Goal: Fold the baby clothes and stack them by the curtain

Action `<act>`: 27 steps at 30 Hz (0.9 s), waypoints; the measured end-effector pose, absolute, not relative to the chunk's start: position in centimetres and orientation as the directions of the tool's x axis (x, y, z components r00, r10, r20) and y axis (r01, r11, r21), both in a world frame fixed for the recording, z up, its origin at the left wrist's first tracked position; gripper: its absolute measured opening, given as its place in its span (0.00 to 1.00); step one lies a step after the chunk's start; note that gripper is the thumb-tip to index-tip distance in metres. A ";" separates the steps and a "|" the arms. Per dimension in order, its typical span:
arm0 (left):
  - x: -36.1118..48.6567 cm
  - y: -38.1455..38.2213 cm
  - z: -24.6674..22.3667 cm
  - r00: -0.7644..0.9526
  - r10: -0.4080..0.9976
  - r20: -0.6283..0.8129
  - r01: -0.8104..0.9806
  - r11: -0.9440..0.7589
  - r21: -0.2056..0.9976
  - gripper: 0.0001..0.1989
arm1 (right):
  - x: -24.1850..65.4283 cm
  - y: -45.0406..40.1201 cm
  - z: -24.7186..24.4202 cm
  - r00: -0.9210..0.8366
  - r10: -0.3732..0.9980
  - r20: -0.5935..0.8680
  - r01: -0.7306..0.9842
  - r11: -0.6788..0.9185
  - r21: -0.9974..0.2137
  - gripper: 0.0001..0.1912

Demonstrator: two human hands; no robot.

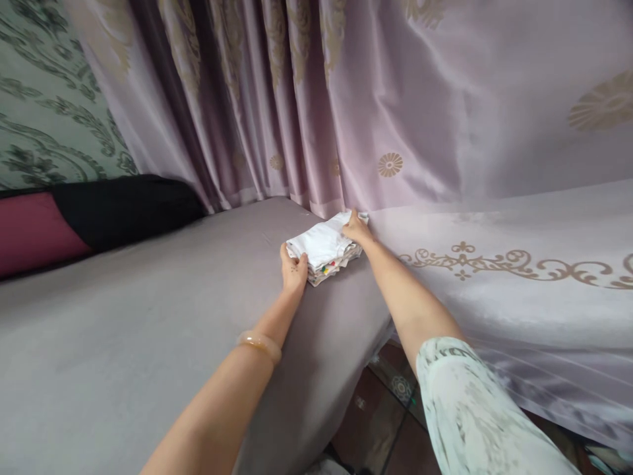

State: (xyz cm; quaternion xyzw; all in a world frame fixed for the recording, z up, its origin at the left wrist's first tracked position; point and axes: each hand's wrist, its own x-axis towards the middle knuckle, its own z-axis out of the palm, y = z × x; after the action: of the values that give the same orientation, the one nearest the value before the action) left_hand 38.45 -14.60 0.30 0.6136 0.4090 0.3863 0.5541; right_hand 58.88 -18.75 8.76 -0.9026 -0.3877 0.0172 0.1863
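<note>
A stack of folded cloths (321,244), white on top with coloured spots showing along its front edge, lies near the far corner of a grey-covered bed. My left hand (295,269) grips the stack's left end, thumb at the front corner and fingers round the side. At the right end, my right hand (357,229) holds the stack with its thumb on top; the fingers beneath are mostly hidden. A pale bangle circles my left wrist.
The grey bed cover (148,330) spreads to the left. A black and dark red cushion (119,211) lies along the patterned wall. Pinkish curtains (395,119) hang behind and to the right, close to the stack. Dark floor tiles (380,409) show below the bed's edge.
</note>
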 end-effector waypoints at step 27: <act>37.9 -15.2 -0.4 0.351 0.927 0.130 -0.002 -0.138 0.990 0.18 | 54.5 -16.4 7.3 0.485 0.873 0.058 0.868 -0.472 -0.154 0.28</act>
State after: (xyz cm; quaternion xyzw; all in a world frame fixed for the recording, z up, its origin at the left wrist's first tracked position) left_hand 37.94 -15.25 -0.41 0.6196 0.3733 0.4301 0.5402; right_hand 54.47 -16.43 7.30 -0.8578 -0.5072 0.0144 0.0815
